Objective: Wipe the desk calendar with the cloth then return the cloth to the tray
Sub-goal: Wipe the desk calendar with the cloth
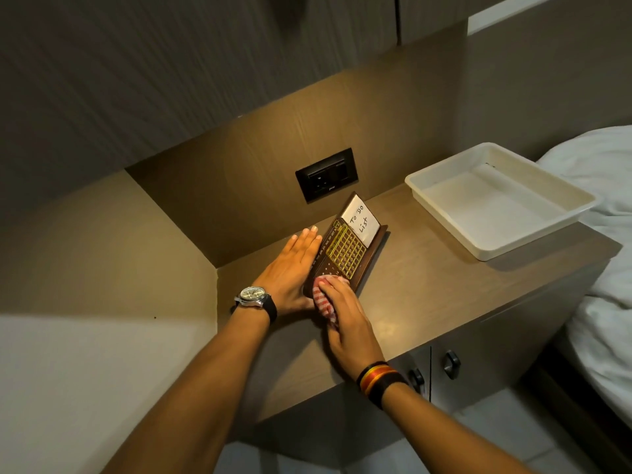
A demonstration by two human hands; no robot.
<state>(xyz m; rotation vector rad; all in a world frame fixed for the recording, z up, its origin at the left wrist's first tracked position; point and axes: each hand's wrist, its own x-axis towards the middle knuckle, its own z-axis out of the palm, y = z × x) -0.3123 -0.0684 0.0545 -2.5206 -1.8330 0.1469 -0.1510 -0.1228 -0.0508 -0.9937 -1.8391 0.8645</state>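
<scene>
Forearms: both reach in from the bottom edge, the left with a steel wristwatch on a dark strap (pixel 253 295), the right with a striped red, yellow and black wristband (pixel 380 379).
Right hand: the right hand (pixel 345 319) is closed around the bunched red-and-white striped cloth (pixel 323 301), pressing it on the near lower end of the calendar.
Calendar: the dark brown wooden desk calendar with a gold grid of dates (pixel 345 251) leans back on the brown laminate desk top (pixel 427 285), a white card lettered "To Do List" (pixel 359 218) at its far end.
Left hand: the left hand (pixel 290 265) is flat and unclenched, grasping nothing, its palm against the calendar's left edge as a brace.
Step in hand: wiping, by my reading, with only the near end under the cloth.
Doing it well: likely best to keep the left palm firm so the stand cannot slide or tip, and to work the cloth in light strokes up over the gold grid toward the card, easing off there since the card may be loose.
Tray: the shallow off-white plastic tray (pixel 492 246) sits well apart at the far right of the desk and holds nothing visible; the way to it across the desk looks open.
Around: a black wall socket plate (pixel 326 179) just behind the calendar, cupboard doors with dark knobs (pixel 450 364) below, white bedding (pixel 608 234) beside the tray.
</scene>
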